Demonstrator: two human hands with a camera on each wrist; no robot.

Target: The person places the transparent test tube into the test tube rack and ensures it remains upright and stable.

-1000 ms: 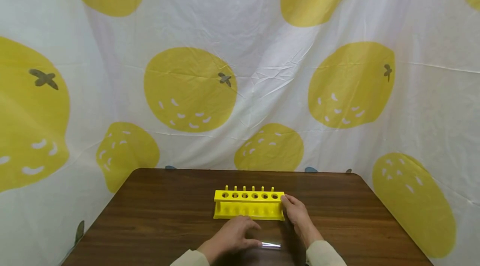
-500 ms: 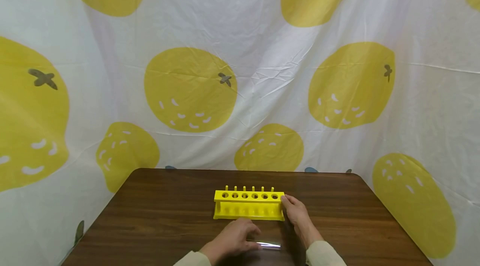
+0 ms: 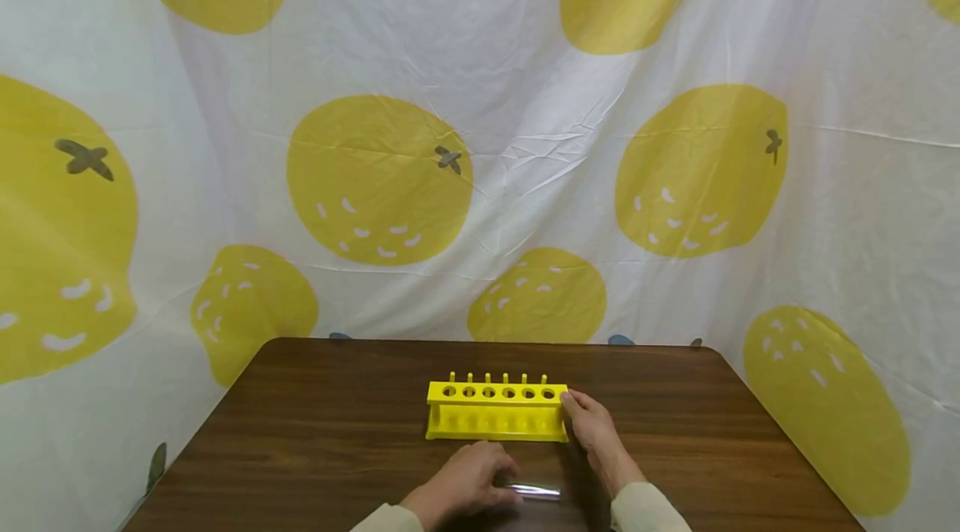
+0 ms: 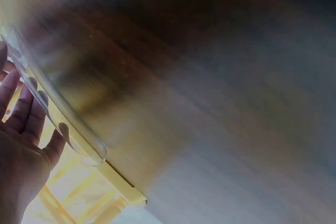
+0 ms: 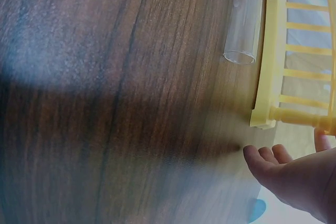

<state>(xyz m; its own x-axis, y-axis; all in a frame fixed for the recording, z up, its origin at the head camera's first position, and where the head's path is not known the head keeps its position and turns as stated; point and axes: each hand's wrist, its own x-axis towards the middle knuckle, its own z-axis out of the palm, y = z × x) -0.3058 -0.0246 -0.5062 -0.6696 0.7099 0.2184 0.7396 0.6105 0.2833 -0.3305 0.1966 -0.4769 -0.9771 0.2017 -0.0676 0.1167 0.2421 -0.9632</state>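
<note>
A yellow test tube rack with a row of round holes and a row of pegs behind stands on the table. My right hand holds its right end, thumb and index finger at the upper corner; the lower fingers are off the rack in the right wrist view. In front of the rack is a clear glass test tube, its mouth pointing right. My left hand holds the tube, its left part hidden under the hand. Several fingertips line up along the glass, near its rounded end.
The dark wood table extends left, right and behind the rack. A white cloth printed with lemons hangs behind the table and along its sides.
My left hand has slid slightly left along the test tube, so more of the glass shows. The right hand and the rack have stayed in place.
</note>
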